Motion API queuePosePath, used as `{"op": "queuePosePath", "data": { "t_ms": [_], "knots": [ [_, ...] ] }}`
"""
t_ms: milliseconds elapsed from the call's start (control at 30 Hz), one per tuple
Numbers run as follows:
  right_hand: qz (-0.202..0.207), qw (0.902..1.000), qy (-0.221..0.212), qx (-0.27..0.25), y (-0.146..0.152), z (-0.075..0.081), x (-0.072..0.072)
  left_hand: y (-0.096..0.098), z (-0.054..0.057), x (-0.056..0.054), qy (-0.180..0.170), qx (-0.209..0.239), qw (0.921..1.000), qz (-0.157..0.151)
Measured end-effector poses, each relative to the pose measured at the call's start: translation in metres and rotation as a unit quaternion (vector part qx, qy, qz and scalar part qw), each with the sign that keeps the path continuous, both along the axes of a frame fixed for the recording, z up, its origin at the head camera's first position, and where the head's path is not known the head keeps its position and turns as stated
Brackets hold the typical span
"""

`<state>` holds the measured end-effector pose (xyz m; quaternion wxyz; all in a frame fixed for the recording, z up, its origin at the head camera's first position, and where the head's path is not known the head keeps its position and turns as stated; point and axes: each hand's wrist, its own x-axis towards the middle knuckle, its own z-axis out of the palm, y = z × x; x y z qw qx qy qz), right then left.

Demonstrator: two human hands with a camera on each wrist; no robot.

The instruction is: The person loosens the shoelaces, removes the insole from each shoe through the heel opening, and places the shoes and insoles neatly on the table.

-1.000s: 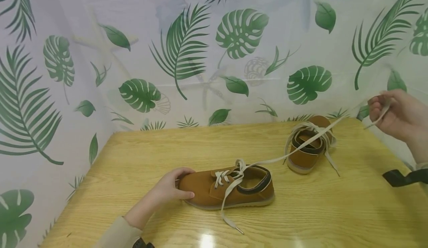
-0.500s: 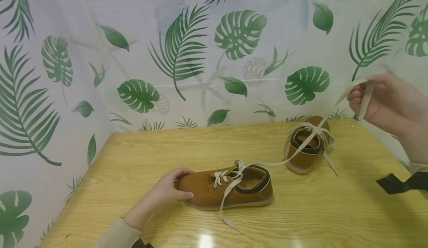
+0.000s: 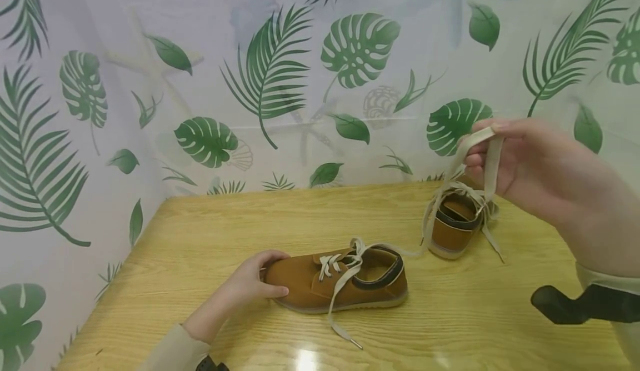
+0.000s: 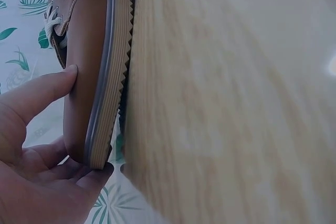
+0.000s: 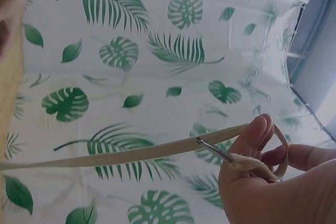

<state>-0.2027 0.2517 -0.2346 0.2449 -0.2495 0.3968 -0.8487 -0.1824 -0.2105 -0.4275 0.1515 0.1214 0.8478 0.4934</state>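
Note:
A brown shoe [image 3: 300,279] lies sole down on the table, toe to the left. Its toe is gripped by my left hand [image 3: 252,278], thumb on the near side and fingers round the front. The left wrist view shows the thumb against the brown upper and fingertips by the sole's edge. My right hand [image 3: 545,179] is raised at the right, pinching a cream shoelace [image 3: 470,143] between thumb and fingers. In the right wrist view the lace's metal tip [image 5: 215,149] sticks out beside the thumb. The shoe's other lace end [image 3: 336,310] hangs over its near side onto the table.
A second brown shoe [image 3: 452,235], its laces in a bow, stands at the back right, partly behind the held lace. Behind the wooden table [image 3: 225,215] hangs a leaf-patterned cloth [image 3: 280,165]. A dark strap [image 3: 590,304] is on the right wrist.
My right hand has moved left and nearer with the lace, which has gone from taut to slack and now hangs in front of the second shoe. My left hand stays on the toe.

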Motion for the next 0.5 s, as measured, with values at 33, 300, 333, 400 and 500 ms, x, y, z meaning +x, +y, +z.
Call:
{"op": "queuePosePath", "data": {
  "t_ms": [33, 300, 333, 400, 500],
  "knots": [
    [0.004, 0.9998, 0.016, 0.015, -0.006, 0.002, 0.003, 0.000, 0.000, 0.000, 0.001, 0.000, 1.0000, -0.002],
    [0.087, 0.9910, 0.091, 0.044, -0.039, 0.010, 0.027, -0.002, -0.003, -0.002, 0.000, 0.004, 1.0000, -0.003],
    [0.089, 0.9897, 0.099, 0.053, -0.043, 0.010, 0.031, -0.002, -0.003, -0.002, -0.002, 0.004, 1.0000, -0.003],
    [0.099, 0.9850, 0.120, 0.074, -0.051, 0.009, 0.037, -0.002, -0.003, -0.002, -0.003, 0.004, 1.0000, -0.004],
    [0.105, 0.9769, 0.146, 0.115, -0.065, 0.007, 0.045, -0.002, -0.003, -0.003, -0.004, 0.003, 1.0000, -0.005]
  ]
}}
